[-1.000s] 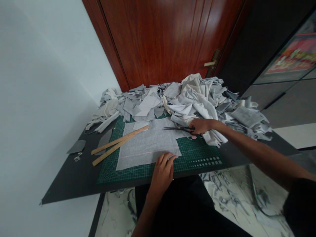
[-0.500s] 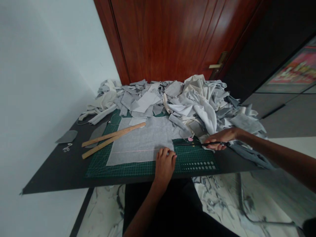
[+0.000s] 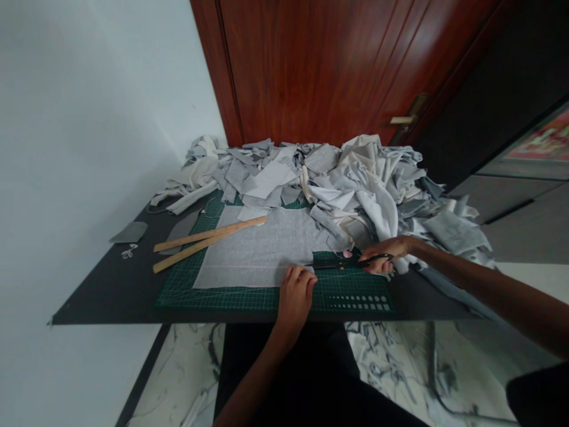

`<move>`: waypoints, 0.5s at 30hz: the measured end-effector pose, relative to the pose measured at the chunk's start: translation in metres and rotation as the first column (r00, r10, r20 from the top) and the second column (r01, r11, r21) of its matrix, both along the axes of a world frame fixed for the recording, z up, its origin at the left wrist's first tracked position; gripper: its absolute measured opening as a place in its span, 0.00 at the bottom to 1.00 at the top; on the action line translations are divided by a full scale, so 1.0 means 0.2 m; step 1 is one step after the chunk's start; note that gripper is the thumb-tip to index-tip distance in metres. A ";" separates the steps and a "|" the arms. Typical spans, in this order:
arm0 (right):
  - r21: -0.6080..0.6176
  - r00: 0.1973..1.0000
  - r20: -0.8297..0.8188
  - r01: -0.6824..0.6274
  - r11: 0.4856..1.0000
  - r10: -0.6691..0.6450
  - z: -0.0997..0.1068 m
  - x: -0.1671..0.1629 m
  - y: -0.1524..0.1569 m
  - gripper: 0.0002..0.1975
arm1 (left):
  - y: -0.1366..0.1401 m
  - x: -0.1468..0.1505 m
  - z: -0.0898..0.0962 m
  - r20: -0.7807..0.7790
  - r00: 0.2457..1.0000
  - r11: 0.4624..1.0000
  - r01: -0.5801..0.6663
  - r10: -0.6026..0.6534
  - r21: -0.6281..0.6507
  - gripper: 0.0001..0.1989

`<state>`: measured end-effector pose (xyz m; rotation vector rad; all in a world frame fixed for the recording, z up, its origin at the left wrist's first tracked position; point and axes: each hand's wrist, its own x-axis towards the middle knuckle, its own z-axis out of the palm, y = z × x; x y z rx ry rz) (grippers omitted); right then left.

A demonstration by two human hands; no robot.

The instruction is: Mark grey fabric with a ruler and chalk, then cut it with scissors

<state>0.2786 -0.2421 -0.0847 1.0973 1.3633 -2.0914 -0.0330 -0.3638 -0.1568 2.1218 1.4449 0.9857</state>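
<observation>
A light grey piece of cloth (image 3: 249, 249) with a faint pink line along its lower part lies on a green cutting mat (image 3: 267, 298). My left hand (image 3: 296, 290) is at the cloth's lower right corner, its fingers curled and closed on the edge. Held in my right hand (image 3: 380, 255) is a pair of black scissors (image 3: 331, 265), fingers wrapped round the handles. The blades point left, and their tips meet the cloth's right edge just above my left fingers. Whether the tips are over or under the cloth is too small to tell.
Two wooden strips (image 3: 178, 255) cross over the cloth's left side. Behind the mat rises a heap of grey and white fabric scraps (image 3: 347, 178). A grey cut piece (image 3: 130, 232) and a small white tangle (image 3: 129, 251) lie on the dark table (image 3: 102, 290) at left.
My right hand has brought the scissors left, so the blade tips now reach the cloth's edge. My left hand stays at the cloth's corner. The camera view has shifted slightly.
</observation>
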 end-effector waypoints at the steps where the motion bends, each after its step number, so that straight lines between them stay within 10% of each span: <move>1: -0.007 1.000 -0.004 -0.010 1.000 0.010 -0.01 -0.01 0.00 0.23 | 0.00 0.00 0.00 0.050 0.999 1.000 -0.010 0.010 -0.003 0.10; 15: -0.002 0.994 -0.104 -0.044 0.999 0.043 -0.12 -0.10 -0.01 0.32 | 0.00 -0.03 -0.01 0.168 0.986 0.998 -0.007 0.018 -0.063 0.10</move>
